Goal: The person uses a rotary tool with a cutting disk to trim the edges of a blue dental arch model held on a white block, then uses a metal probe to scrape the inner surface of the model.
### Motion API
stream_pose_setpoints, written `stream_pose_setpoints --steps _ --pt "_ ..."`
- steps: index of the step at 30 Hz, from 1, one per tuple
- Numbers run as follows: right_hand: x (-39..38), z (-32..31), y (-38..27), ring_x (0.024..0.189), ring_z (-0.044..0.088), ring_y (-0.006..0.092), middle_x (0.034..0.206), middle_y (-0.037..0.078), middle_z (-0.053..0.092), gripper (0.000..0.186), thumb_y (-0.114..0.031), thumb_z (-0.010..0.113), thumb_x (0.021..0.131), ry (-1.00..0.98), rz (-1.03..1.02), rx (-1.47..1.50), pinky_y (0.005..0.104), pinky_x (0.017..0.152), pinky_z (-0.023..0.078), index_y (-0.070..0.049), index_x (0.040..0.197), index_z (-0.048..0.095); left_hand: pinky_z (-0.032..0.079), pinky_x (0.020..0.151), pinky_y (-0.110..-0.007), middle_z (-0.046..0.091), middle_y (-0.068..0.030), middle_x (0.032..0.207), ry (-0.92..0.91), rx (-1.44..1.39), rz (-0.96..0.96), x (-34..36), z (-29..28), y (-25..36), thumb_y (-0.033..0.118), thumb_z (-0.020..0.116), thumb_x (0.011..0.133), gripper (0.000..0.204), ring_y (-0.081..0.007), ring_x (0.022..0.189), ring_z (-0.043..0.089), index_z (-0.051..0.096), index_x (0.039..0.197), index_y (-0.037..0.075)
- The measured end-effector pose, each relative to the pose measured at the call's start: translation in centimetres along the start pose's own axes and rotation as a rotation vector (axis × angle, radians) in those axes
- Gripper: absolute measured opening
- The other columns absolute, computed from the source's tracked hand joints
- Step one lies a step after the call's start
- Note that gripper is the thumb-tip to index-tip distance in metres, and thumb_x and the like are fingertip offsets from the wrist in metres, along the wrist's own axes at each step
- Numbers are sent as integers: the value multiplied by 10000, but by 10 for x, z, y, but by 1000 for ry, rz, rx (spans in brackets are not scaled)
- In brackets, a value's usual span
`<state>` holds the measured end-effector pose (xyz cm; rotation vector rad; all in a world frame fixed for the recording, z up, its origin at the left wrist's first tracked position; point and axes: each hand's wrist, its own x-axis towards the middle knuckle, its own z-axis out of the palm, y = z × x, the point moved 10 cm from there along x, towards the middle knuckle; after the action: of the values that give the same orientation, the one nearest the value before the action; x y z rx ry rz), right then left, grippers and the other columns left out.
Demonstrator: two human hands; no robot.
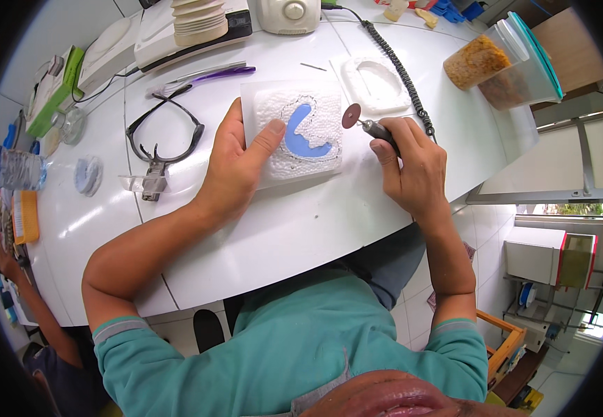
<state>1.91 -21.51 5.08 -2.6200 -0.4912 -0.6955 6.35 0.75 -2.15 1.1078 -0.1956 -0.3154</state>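
My left hand [235, 160] grips the left side of a square white block [270, 108] with a bumpy face, thumb on top. A blue crescent [308, 148] is set into that face, with a dark dashed line around part of it. My right hand [418, 163] holds a rotary handpiece [387, 137] by its dark grip. At the handpiece's tip a reddish-brown cutting disc [351, 115] stands just right of the block, seemingly apart from it. Behind the disc lies a white plaster-like piece [358, 103] with a curved hollow.
A coiled black cord [393, 57] runs along the right. Magnifier glasses [194, 139] lie at the left, near a purple-handled brush [228, 72]. A teal-lidded container [513, 87] stands at the far right, a control box [289, 15] at the back. Another person's hand [6, 263] shows far left.
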Motion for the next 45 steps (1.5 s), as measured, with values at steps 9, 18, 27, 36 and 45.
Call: stream_pose_setpoints --steps 9,18,27,36,45 --pt "39 13 44 787 716 335 979 108 723 267 -329 672 1126 -85 81 -19 426 668 535 -64 1103 694 560 1092 -339 697 -123 1337 36 94 29 8 -10 -4 186 687 1146 322 -150 1209 680 532 1365 9" --pt "4 -5 6 604 623 199 823 30 692 347 -387 848 980 95 -102 -37 361 554 468 -116 1185 778 594 1004 -313 748 -121 1241 67 328 -18 8 -8 8 216 741 1120 345 -147 1130 717 587 1324 -16" --pt "14 -8 -10 616 599 240 784 63 598 354 -150 793 1005 78 -45 -66 395 575 457 -93 1351 749 589 1021 -336 743 -138 1304 -17 252 68 0 6 9 270 666 1162 430 -165 1161 720 570 1447 -38" --pt "-4 -3 -2 666 636 235 871 81 700 385 -268 855 965 168 -130 -71 380 598 467 -70 1285 774 583 970 -325 771 -117 1239 -36 316 62 4 1 8 231 665 1156 378 -147 1093 721 618 1405 -49" --pt "-15 6 1 547 492 190 750 27 579 418 -431 797 1024 72 -100 -135 357 531 401 -102 1281 794 573 948 -319 798 -108 1173 -109 265 -13 -1 -1 1 192 639 1146 319 -127 1051 708 703 1317 -69"
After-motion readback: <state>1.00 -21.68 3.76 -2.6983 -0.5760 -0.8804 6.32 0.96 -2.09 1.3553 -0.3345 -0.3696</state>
